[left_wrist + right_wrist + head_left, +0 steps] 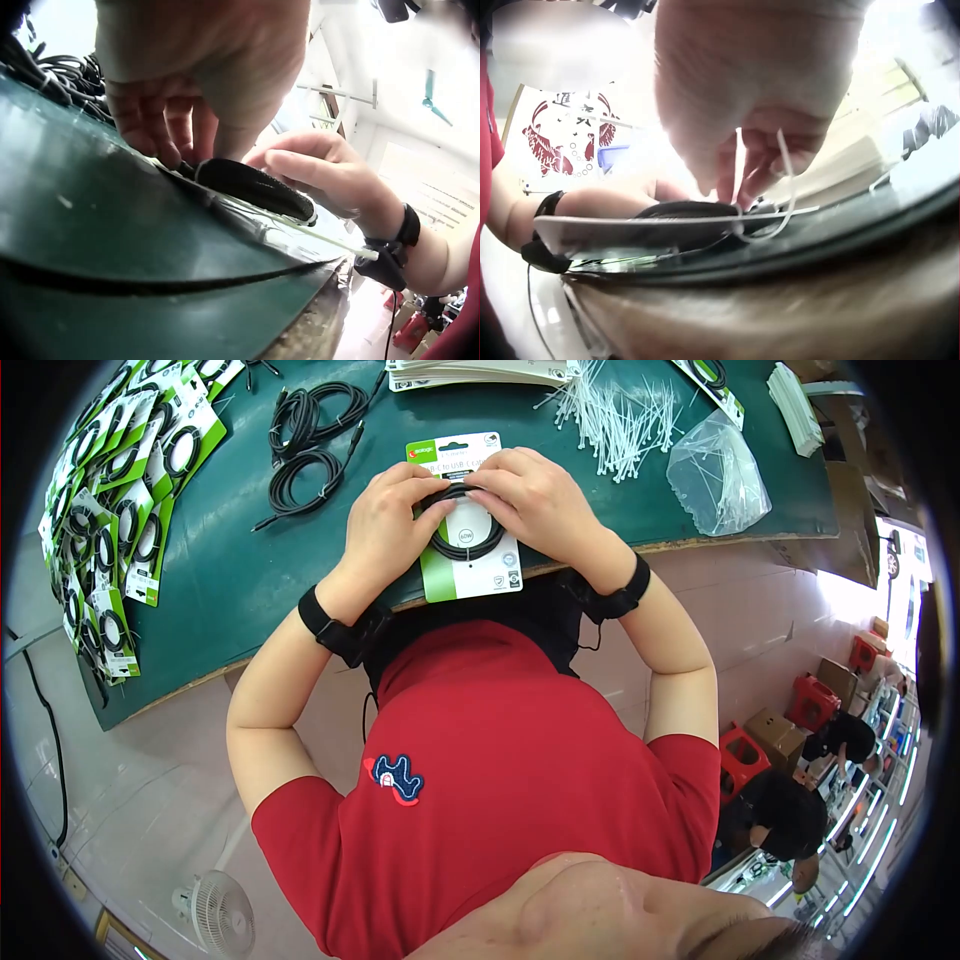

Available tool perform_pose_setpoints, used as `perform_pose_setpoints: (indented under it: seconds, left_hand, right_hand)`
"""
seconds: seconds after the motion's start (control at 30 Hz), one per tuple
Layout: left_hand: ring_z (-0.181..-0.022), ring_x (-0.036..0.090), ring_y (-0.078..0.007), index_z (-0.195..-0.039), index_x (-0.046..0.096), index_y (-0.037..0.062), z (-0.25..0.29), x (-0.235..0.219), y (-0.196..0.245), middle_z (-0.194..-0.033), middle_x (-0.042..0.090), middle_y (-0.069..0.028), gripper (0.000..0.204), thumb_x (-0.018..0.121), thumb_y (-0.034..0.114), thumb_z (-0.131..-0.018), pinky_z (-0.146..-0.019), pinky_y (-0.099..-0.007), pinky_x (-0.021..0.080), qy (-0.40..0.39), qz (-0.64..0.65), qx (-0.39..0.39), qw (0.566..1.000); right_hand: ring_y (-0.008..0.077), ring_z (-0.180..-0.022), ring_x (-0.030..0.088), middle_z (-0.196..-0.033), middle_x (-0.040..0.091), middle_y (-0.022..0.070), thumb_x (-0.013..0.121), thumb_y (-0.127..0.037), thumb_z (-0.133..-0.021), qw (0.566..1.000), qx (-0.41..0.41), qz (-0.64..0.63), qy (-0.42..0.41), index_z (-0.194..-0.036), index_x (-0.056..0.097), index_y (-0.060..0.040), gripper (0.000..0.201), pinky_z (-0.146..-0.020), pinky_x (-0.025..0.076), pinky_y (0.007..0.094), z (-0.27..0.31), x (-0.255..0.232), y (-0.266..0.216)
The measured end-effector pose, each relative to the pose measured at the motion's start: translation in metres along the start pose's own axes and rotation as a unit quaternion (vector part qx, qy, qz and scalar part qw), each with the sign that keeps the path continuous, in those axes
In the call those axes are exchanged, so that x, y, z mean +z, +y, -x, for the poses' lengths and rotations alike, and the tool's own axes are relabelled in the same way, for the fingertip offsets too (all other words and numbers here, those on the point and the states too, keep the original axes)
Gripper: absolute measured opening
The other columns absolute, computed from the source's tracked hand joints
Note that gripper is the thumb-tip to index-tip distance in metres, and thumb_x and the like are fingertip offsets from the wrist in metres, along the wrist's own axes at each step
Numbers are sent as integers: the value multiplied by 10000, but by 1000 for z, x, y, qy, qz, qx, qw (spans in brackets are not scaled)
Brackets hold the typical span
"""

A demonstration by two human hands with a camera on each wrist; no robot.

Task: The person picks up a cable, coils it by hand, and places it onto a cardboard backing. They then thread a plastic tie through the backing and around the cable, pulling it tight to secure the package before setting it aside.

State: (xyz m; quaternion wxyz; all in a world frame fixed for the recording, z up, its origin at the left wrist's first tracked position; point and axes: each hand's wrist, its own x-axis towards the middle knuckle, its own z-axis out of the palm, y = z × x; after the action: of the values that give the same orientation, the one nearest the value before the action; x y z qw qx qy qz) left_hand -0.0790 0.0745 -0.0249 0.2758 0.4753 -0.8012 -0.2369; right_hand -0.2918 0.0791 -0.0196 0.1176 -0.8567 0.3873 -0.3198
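Observation:
A green and white card (494,578) lies at the table's near edge, its lower part past the edge. On it rests a coiled black cable (487,546), also seen in the left wrist view as a dark coil (255,187). The left hand (392,520) and right hand (535,495) pinch at the coil's top, fingertips close together. In the right wrist view a white tie (789,202) loops up beside the card (592,234), near the right hand (757,90). The fingertips partly hide what is between them.
Many carded cables (150,540) are piled at the left. Loose black cables (300,480) lie beside them. Behind are a card stack (480,374), scattered white ties (620,425) and a clear plastic bag (718,480). More cards (795,410) stand at the right.

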Motion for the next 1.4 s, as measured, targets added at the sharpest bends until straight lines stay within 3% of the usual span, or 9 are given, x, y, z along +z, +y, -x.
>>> perform_pose_setpoints:
  seconds: [0.13, 0.2, 0.27, 0.37, 0.67, 0.9, 1.17, 1.27, 1.4]
  left_hand:
    - [-923, 613, -276, -938, 708, 59, 1, -10, 3, -970, 660, -62, 204, 724, 171, -768, -815, -375, 487, 7, -27, 50, 998]
    - [-921, 607, -274, -916, 692, 67, 3, -17, 9, -959, 654, -56, 198, 737, 171, -753, -837, -389, 475, 14, -24, 128, 991]
    - [-920, 605, -273, -905, 685, 72, 6, -17, 12, -953, 652, -53, 196, 743, 171, -746, -848, -396, 469, 16, -20, 168, 985]
    - [-935, 602, -289, -900, 664, 64, 13, -11, 14, -933, 650, -77, 229, 775, 148, -719, -859, -410, 480, -63, 13, 197, 978]
    - [-923, 598, -274, -903, 655, 62, 11, -8, 1, -906, 629, -79, 206, 747, 151, -742, -961, -416, 437, -83, -12, 224, 971]
    - [-911, 598, -263, -905, 672, 55, 10, -12, -1, -901, 626, -74, 189, 740, 139, -749, -877, -398, 494, -84, -1, 232, 969]
    - [-881, 589, -250, -888, 682, 58, 6, -18, 2, -891, 621, -57, 181, 744, 144, -742, -766, -358, 512, -84, -20, 238, 967]
    - [-878, 587, -246, -877, 684, 59, 6, -17, 5, -889, 617, -57, 171, 743, 145, -742, -760, -356, 511, -77, -24, 237, 968]
    - [-871, 586, -245, -873, 687, 59, 7, -17, 4, -880, 611, -58, 164, 740, 145, -743, -753, -356, 508, -85, -28, 237, 967]
  right_hand:
    - [259, -817, 601, -905, 619, 60, 713, -128, -765, 995, -45, -67, -53, -916, 666, -61, 171, -704, 506, 365, 10, -16, -14]
    - [253, -819, 600, -926, 616, 52, 708, -119, -770, 989, -67, -69, -116, -936, 660, -60, 183, -709, 508, 359, 16, -18, -16]
    - [250, -826, 602, -932, 615, 50, 707, -118, -770, 989, -71, -54, -117, -937, 660, -62, 183, -709, 509, 355, 17, -16, -14]
    - [245, -839, 605, -944, 613, 47, 705, -115, -770, 989, -86, -28, -121, -940, 660, -64, 183, -709, 511, 349, 19, -12, -11]
    - [242, -806, 623, -890, 617, 47, 704, -127, -774, 988, -111, -29, -99, -909, 659, -75, 151, -670, 514, 349, 19, -2, 4]
    - [238, -801, 633, -882, 626, 44, 700, -129, -785, 988, -110, -33, -101, -906, 661, -82, 135, -665, 515, 336, 19, -6, 2]
    - [250, -807, 624, -879, 626, 48, 714, -152, -781, 996, -51, -45, -65, -923, 662, -66, 174, -676, 512, 355, 14, -14, -4]
    - [252, -819, 616, -848, 611, 55, 721, -172, -775, 997, 20, 71, 15, -936, 662, -61, 204, -692, 512, 354, -5, -9, -2]
    - [249, -831, 613, -823, 600, 54, 716, -182, -775, 993, 20, 108, -45, -900, 676, -65, 176, -701, 513, 345, -17, -1, 7]
